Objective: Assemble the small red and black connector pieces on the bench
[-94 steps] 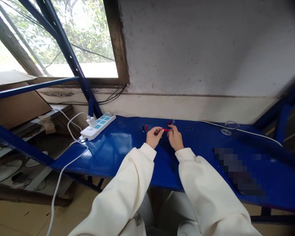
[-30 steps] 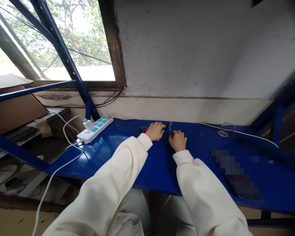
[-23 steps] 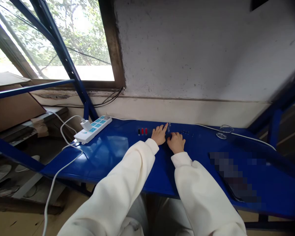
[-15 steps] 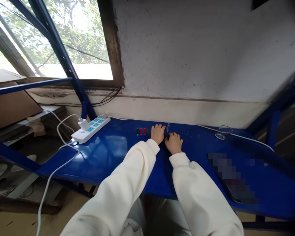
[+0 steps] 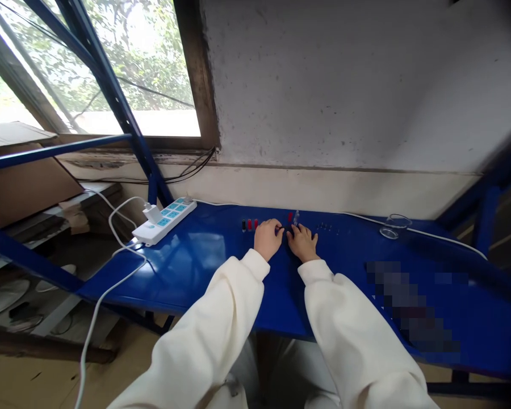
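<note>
My left hand [image 5: 266,238] and my right hand [image 5: 301,242] rest close together on the blue bench [image 5: 204,261], fingers curled toward each other. Between the fingertips sits a small dark piece [image 5: 283,229] that both hands pinch; it is too small to name. A short row of small black and red parts [image 5: 249,225] stands just left of my left hand. Another red part and a clear one [image 5: 293,217] stand just beyond my fingers. A line of tiny dark parts [image 5: 329,228] lies to the right of my right hand.
A white power strip [image 5: 165,220] with a plugged charger and white cable lies at the bench's left end. A clear round dish [image 5: 388,232] and a thin white wire [image 5: 443,237] sit at the back right. A blue rack post [image 5: 123,111] crosses the window. Cardboard [image 5: 25,182] lies at left.
My left hand drew back from the red and clear parts at the rear and met my right hand. Both hands now pinch one small piece between them.
</note>
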The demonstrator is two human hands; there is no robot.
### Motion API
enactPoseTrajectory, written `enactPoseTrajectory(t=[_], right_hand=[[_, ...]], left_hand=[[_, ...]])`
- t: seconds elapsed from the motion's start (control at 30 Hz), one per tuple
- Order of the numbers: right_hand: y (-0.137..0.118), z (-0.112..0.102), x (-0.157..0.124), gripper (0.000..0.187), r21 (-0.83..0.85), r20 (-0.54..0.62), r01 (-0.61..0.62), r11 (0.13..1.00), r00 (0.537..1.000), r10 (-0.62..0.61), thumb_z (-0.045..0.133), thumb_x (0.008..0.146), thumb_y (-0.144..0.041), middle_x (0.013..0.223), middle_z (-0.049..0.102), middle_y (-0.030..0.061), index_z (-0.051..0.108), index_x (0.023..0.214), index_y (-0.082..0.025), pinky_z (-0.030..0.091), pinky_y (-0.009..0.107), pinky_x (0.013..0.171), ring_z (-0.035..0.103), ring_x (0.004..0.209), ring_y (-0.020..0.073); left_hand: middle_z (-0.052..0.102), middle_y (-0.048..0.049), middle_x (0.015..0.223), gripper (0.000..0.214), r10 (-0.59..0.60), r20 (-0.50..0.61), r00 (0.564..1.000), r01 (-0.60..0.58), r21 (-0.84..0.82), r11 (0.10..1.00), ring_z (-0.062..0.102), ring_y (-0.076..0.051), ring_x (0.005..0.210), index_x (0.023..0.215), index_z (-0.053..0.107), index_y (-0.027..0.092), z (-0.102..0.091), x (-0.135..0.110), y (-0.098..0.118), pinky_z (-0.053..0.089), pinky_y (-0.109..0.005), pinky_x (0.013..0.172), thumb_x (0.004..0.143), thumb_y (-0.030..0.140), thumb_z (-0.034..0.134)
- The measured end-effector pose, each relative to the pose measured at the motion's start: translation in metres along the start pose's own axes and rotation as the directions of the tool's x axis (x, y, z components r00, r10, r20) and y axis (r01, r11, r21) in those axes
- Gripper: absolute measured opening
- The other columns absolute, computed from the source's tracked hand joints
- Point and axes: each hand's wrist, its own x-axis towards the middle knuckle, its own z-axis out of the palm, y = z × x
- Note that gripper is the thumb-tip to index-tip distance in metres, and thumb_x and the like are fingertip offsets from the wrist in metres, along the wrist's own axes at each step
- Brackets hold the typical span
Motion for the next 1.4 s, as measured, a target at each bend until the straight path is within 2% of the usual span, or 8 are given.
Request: enactPoseTrajectory(t=[0.17, 0.4, 0.57, 0.67, 0.8, 0.93, 1.07, 1.4], right_hand=[[-0.002, 0.0, 0.004, 0.045, 0.003, 0.02, 0.002, 1.0, 1.0, -0.002, 0.028, 0.087, -0.036, 0.135, 0.034, 0.0102, 0.041, 0.127, -0.021, 0.012, 0.059, 0.097, 0.023, 0.125, 0.0258], [-0.001, -0.001, 0.007, 0.045, -0.007, 0.022, -0.016, 1.0, 1.0, 0.016, 0.027, 0.087, -0.037, 0.135, 0.035, 0.0069, 0.04, 0.127, -0.022, 0.012, 0.057, 0.099, 0.024, 0.124, 0.0246], [0.0, -0.003, 0.001, 0.039, 0.057, -0.017, 0.026, 0.998, 1.0, -0.025, 0.031, 0.086, -0.032, 0.129, 0.043, 0.0078, 0.048, 0.119, -0.022, 0.017, 0.055, 0.097, 0.031, 0.12, 0.0257], [-0.001, -0.006, -0.004, 0.03, 0.112, -0.069, 0.1, 0.989, 0.993, -0.093, 0.038, 0.082, -0.026, 0.115, 0.052, 0.0102, 0.056, 0.105, -0.02, 0.03, 0.05, 0.09, 0.043, 0.107, 0.0261], [-0.003, -0.012, -0.005, 0.02, 0.238, -0.293, 0.262, 0.935, 0.938, -0.188, 0.038, 0.079, -0.02, 0.089, 0.057, 0.0114, 0.055, 0.087, -0.015, 0.041, 0.037, 0.075, 0.051, 0.084, 0.0217], [-0.006, -0.02, -0.007, 0.02, 0.386, -0.474, 0.337, 0.859, 0.871, -0.129, 0.033, 0.082, -0.027, 0.079, 0.056, 0.0094, 0.05, 0.087, -0.016, 0.042, 0.033, 0.068, 0.053, 0.074, 0.0195], [-0.008, -0.026, -0.012, 0.024, 0.456, -0.481, 0.29, 0.841, 0.876, -0.041, 0.033, 0.084, -0.033, 0.076, 0.058, 0.0085, 0.05, 0.088, -0.017, 0.041, 0.03, 0.062, 0.054, 0.067, 0.019], [-0.008, -0.028, -0.012, 0.026, 0.545, -0.411, 0.248, 0.801, 0.911, -0.002, 0.035, 0.082, -0.039, 0.069, 0.057, 0.006, 0.05, 0.083, -0.017, 0.04, 0.029, 0.06, 0.052, 0.06, 0.0168]], left_hand=[[0.061, -0.0022, 0.072, 0.009, -0.235, -0.056, 0.97, 0.2, -0.362, 0.911, 0.054, -0.011, 0.062, 0.074, 0.056, 0.016, 0.003, -0.014, -0.014, 0.045, -0.026, 0.063, 0.071, 0.024, 0.056], [0.058, -0.0012, 0.064, 0.011, -0.358, -0.043, 0.933, 0.275, -0.556, 0.784, 0.052, -0.008, 0.056, 0.07, 0.058, 0.015, 0.003, -0.015, -0.012, 0.044, -0.023, 0.059, 0.067, 0.025, 0.059], [0.057, -0.001, 0.064, 0.011, -0.375, -0.05, 0.926, 0.275, -0.59, 0.759, 0.05, -0.008, 0.054, 0.069, 0.058, 0.015, -0.002, -0.015, -0.007, 0.044, -0.023, 0.057, 0.066, 0.025, 0.06], [0.057, -0.0017, 0.065, 0.012, -0.374, -0.068, 0.925, 0.269, -0.581, 0.768, 0.05, -0.009, 0.056, 0.069, 0.058, 0.014, -0.002, -0.016, -0.007, 0.044, -0.024, 0.058, 0.066, 0.026, 0.06], [0.059, -0.0031, 0.067, 0.014, -0.375, -0.08, 0.924, 0.268, -0.565, 0.78, 0.051, -0.01, 0.059, 0.071, 0.059, 0.014, 0.001, -0.015, -0.012, 0.045, -0.025, 0.06, 0.067, 0.027, 0.06], [0.06, -0.004, 0.069, 0.015, -0.381, -0.091, 0.92, 0.269, -0.56, 0.784, 0.052, -0.011, 0.062, 0.072, 0.059, 0.015, 0.005, -0.014, -0.017, 0.045, -0.026, 0.061, 0.067, 0.029, 0.06], [0.061, -0.0041, 0.07, 0.016, -0.386, -0.097, 0.918, 0.264, -0.576, 0.773, 0.053, -0.011, 0.062, 0.073, 0.06, 0.015, 0.007, -0.014, -0.02, 0.045, -0.026, 0.062, 0.067, 0.03, 0.06], [0.061, -0.0042, 0.071, 0.017, -0.385, -0.138, 0.912, 0.236, -0.592, 0.771, 0.053, -0.011, 0.062, 0.075, 0.06, 0.015, 0.013, -0.014, -0.028, 0.044, -0.025, 0.061, 0.068, 0.03, 0.059]])
